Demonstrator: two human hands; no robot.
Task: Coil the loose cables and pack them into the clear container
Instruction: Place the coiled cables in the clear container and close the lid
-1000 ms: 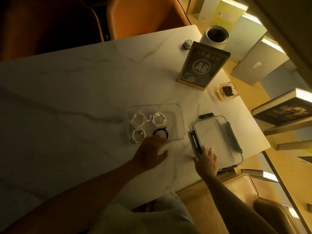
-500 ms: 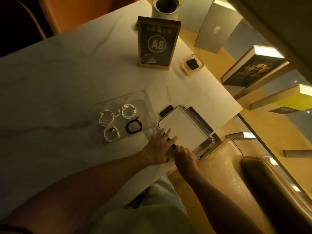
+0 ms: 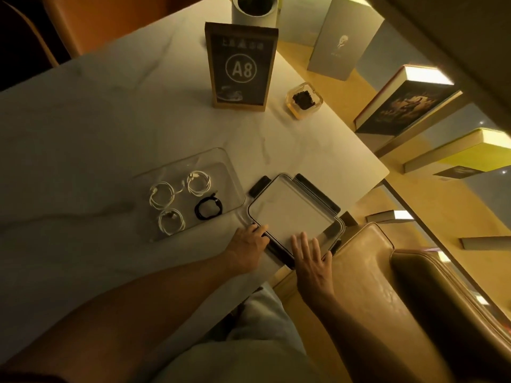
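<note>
1. On the white marble surface [image 3: 110, 128] a shallow clear plastic container [image 3: 221, 161] sits open, towards the near right part of the surface
2. Inside it lie four coiled cables, apart from one another: three white coiled cables [image 3: 161, 195], [image 3: 198, 183], [image 3: 171, 221] and one black coiled cable [image 3: 208, 208] at the container's near right corner
3. Just right of the container, at the surface's near right edge, lies a flat clear lid with black clip latches [image 3: 293, 208]
4. The left hand [image 3: 246, 244] has its grip closed on the lid's near left edge, fingers curled over the rim
5. The right hand [image 3: 311, 252] rests flat on the lid's near edge, fingers spread, its grip open and holding nothing
6. Towards the far right corner of the surface stand a wooden-framed sign marked A8 [image 3: 240, 67], a small clear square dish with dark contents [image 3: 304, 100] and a white cylindrical cup [image 3: 254, 9]
</note>
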